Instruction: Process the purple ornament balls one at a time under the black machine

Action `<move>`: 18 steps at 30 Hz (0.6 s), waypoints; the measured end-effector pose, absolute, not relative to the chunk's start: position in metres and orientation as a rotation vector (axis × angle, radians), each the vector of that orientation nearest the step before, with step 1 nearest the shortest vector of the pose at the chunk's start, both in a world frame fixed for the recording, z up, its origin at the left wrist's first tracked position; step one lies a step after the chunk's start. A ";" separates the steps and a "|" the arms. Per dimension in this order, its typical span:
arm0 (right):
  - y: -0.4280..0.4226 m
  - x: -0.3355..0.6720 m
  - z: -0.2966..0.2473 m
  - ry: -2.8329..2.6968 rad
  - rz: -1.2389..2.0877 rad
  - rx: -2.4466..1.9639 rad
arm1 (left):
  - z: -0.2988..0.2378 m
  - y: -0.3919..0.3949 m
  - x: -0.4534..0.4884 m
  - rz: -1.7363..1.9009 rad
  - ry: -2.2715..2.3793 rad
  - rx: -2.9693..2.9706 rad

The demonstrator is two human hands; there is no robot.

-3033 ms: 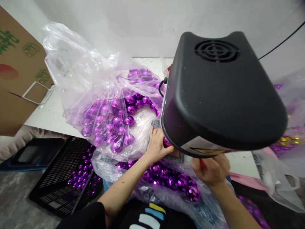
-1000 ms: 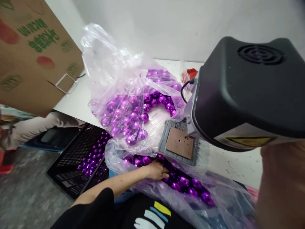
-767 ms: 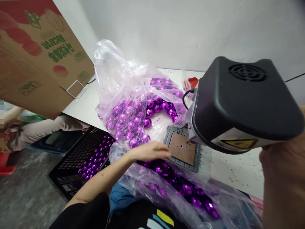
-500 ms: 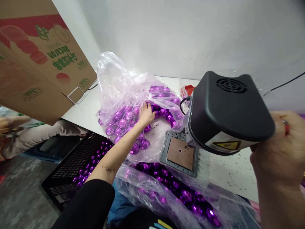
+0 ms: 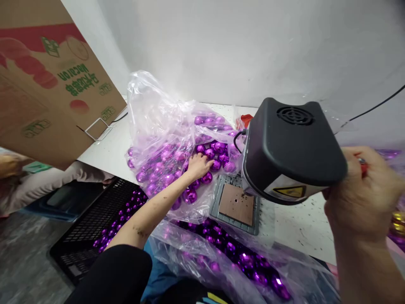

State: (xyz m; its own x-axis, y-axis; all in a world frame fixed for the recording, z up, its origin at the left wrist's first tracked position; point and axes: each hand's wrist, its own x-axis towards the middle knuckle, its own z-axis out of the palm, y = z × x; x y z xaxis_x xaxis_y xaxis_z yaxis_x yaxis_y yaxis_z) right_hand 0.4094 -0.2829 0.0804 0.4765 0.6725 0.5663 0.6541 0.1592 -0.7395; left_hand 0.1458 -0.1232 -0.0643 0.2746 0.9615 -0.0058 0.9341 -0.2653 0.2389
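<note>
My left hand [image 5: 200,164] lies with fingers spread on shiny faceted purple balls [image 5: 219,147] at the mouth of a clear plastic bag [image 5: 148,93]. No ball is visibly gripped in it. My right hand [image 5: 363,181] is closed at the right end of a black machine [image 5: 297,143] with a fan grille and a yellow warning label; the part under my fingers is hidden. Below the machine's head is a grey base plate [image 5: 256,219] with a brown square pad [image 5: 236,204], sprinkled with dark specks.
A cardboard box [image 5: 63,97] leans at the left beside a white wire stand [image 5: 98,128]. A black crate [image 5: 91,219] holding small purple balls stands below the table edge. Another plastic bag of purple balls [image 5: 247,259] lies near my lap. A person's leg [image 5: 47,181] shows at the far left.
My left hand has moved slightly down and right. Purple balls have spread over the bare plastic beside it. My right hand stays on the machine; the whole view has shifted a little.
</note>
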 end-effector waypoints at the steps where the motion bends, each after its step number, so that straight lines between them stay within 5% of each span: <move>1: -0.283 0.408 0.082 -1.148 0.065 -1.521 | -0.061 -0.117 0.148 0.233 1.789 2.332; 9: -0.281 0.400 0.086 -1.029 0.094 -1.491 | -0.040 -0.048 0.175 0.245 1.615 2.350; 18: -0.278 0.397 0.089 -1.018 0.061 -1.428 | -0.038 -0.120 0.141 0.000 1.447 2.434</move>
State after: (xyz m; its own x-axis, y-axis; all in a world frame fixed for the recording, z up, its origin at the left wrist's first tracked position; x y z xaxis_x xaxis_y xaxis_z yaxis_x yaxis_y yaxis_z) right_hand 0.3969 -0.2783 0.0892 0.6005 0.5924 0.5371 0.5245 0.2151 -0.8238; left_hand 0.1407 -0.1196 -0.0384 0.4904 0.8574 -0.1561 0.8575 -0.4427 0.2622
